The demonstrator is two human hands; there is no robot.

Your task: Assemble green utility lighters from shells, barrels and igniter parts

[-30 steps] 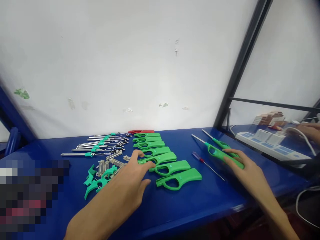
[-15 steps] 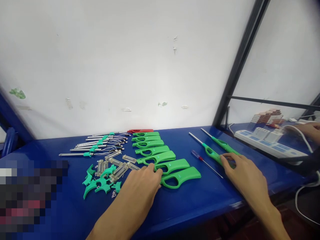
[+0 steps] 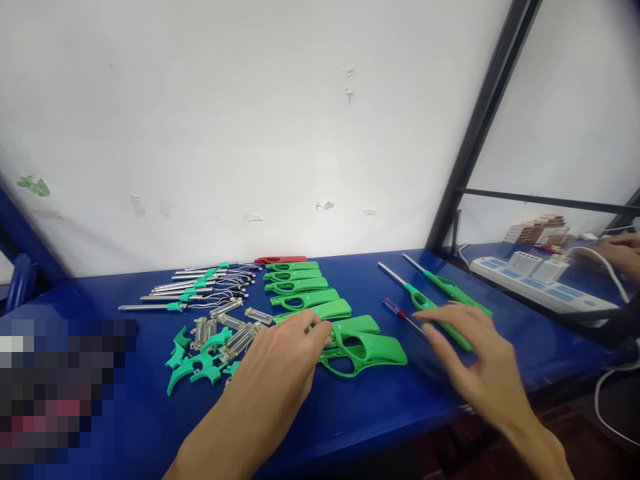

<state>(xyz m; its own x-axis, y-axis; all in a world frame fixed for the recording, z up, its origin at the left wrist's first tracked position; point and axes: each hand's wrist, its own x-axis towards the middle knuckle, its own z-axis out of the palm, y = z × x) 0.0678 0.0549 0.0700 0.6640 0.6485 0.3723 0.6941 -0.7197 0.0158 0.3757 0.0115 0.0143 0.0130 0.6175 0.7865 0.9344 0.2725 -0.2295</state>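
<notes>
My left hand pinches the front end of a green lighter handle shell, raised slightly and tilted. Beneath it, another green shell half lies on the blue table. My right hand, fingers apart and holding nothing, hovers by the screwdriver and an assembled long-necked lighter, partly covering both. A second assembled lighter lies behind that one. More green handle shells form a row beyond my left hand.
Metal lighter tubes with wires, clear fuel tanks and teal triggers lie at left. A red handle is by the wall. Right of the black post are a power strip and another person's hand.
My left hand has lifted the nearest green shell, showing a second half under it. My right hand has let go of the front lighter and moved left, fingers spread.
</notes>
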